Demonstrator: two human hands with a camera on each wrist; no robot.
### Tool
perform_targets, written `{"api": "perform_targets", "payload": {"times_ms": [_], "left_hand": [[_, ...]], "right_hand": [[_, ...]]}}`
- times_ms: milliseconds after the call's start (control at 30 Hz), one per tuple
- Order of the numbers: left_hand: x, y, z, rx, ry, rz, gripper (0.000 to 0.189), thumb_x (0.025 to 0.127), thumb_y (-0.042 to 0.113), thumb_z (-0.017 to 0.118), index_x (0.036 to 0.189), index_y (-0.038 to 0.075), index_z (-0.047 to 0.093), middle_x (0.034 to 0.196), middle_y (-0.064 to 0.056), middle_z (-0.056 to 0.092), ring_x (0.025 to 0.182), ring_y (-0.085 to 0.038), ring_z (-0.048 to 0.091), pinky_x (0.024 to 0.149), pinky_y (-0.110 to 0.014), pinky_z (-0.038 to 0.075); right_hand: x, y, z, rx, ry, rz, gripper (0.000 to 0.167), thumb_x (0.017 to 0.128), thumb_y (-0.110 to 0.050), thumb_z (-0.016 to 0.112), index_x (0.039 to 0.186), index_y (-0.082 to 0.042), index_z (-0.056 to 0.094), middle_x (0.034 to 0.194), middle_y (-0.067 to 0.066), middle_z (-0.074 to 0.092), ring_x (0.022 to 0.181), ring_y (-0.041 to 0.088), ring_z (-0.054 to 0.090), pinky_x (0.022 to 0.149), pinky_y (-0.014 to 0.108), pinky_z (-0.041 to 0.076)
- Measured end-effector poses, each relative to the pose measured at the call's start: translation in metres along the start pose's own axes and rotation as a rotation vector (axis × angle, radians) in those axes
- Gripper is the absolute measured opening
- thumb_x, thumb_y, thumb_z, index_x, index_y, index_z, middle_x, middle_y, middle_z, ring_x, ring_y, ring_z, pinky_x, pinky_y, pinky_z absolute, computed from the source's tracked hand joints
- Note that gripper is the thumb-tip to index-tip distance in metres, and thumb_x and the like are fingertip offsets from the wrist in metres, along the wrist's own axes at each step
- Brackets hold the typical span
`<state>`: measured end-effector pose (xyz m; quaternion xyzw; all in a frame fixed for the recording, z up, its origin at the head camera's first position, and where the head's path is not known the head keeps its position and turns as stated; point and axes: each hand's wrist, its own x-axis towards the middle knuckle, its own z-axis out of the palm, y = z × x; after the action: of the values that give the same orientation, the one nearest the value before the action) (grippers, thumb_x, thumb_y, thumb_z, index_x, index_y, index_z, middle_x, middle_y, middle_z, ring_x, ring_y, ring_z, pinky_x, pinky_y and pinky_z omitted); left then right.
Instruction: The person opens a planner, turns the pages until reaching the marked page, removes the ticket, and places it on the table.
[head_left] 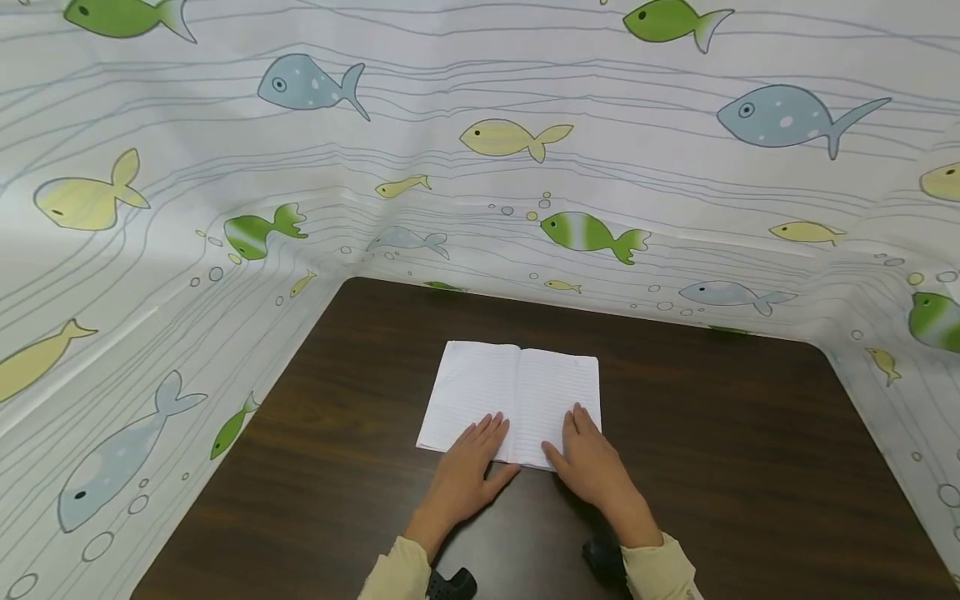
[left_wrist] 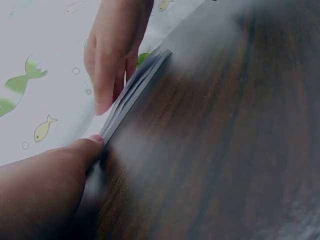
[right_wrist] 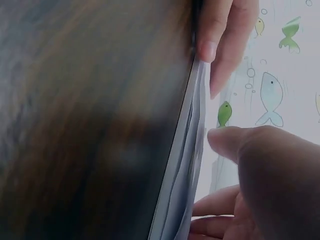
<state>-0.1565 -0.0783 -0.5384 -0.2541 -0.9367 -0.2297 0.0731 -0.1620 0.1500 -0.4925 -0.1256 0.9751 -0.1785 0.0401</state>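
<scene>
An open notebook (head_left: 480, 383) with lined white pages lies flat on the dark wooden table. On the lower part of its left page rests my left hand (head_left: 467, 475), fingers straight, its thumb at the near edge by the spine. My right hand (head_left: 596, 467) lies on the lower right page with fingers extended and thumb spread toward the middle. Seen edge-on in the left wrist view, the notebook (left_wrist: 132, 95) has slightly parted pages, with the left thumb (left_wrist: 87, 147) at its edge. The right wrist view shows the right hand (right_wrist: 270, 170) over the page side.
The dark table (head_left: 750, 450) extends around the notebook on all sides. A white sheet (head_left: 420, 75) printed with green, blue and yellow fish rises behind the table and along both sides. Black straps or devices (head_left: 453, 583) sit at both wrists, beside pale yellow sleeves (head_left: 660, 571).
</scene>
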Motion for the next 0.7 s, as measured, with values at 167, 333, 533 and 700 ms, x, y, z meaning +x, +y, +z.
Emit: {"api": "perform_targets", "payload": {"times_ms": [167,333,533,700], "left_hand": [[-0.001,0.0,0.001,-0.048,0.044,-0.015,0.076,0.098,0.044,0.069,0.156,0.001,0.044,0.155,-0.015,0.051,0.144,-0.03,0.047,0.117,-0.046,0.039],[-0.001,0.0,0.0,-0.099,0.032,-0.059,0.077,0.099,0.045,0.068,0.157,0.002,0.041,0.156,-0.017,0.05,0.141,-0.035,0.049,0.115,-0.05,0.042],[-0.001,-0.001,-0.002,-0.129,0.006,-0.069,0.075,0.1,0.04,0.069,0.158,0.002,0.04,0.158,-0.016,0.047,0.145,-0.032,0.045,0.119,-0.047,0.037],[0.0,-0.002,-0.003,-0.146,-0.008,-0.079,0.075,0.1,0.037,0.069,0.159,0.003,0.039,0.159,-0.015,0.046,0.146,-0.031,0.044,0.119,-0.047,0.036]], "right_hand": [[0.001,-0.003,0.005,0.073,0.007,-0.002,0.081,0.101,-0.039,0.065,0.141,0.027,0.04,0.153,0.044,0.033,0.147,0.055,0.029,0.118,0.06,0.032],[0.004,-0.01,0.012,0.121,-0.018,0.005,0.095,0.099,-0.054,0.062,0.146,0.024,0.036,0.158,0.042,0.027,0.151,0.053,0.022,0.121,0.06,0.028],[0.007,-0.015,0.017,0.169,-0.047,-0.015,0.1,0.096,-0.061,0.061,0.151,0.018,0.035,0.161,0.039,0.023,0.153,0.051,0.017,0.122,0.06,0.026],[0.008,-0.015,0.018,0.183,-0.041,-0.04,0.099,0.094,-0.06,0.065,0.153,0.014,0.037,0.162,0.037,0.024,0.153,0.05,0.019,0.12,0.06,0.029]]}}
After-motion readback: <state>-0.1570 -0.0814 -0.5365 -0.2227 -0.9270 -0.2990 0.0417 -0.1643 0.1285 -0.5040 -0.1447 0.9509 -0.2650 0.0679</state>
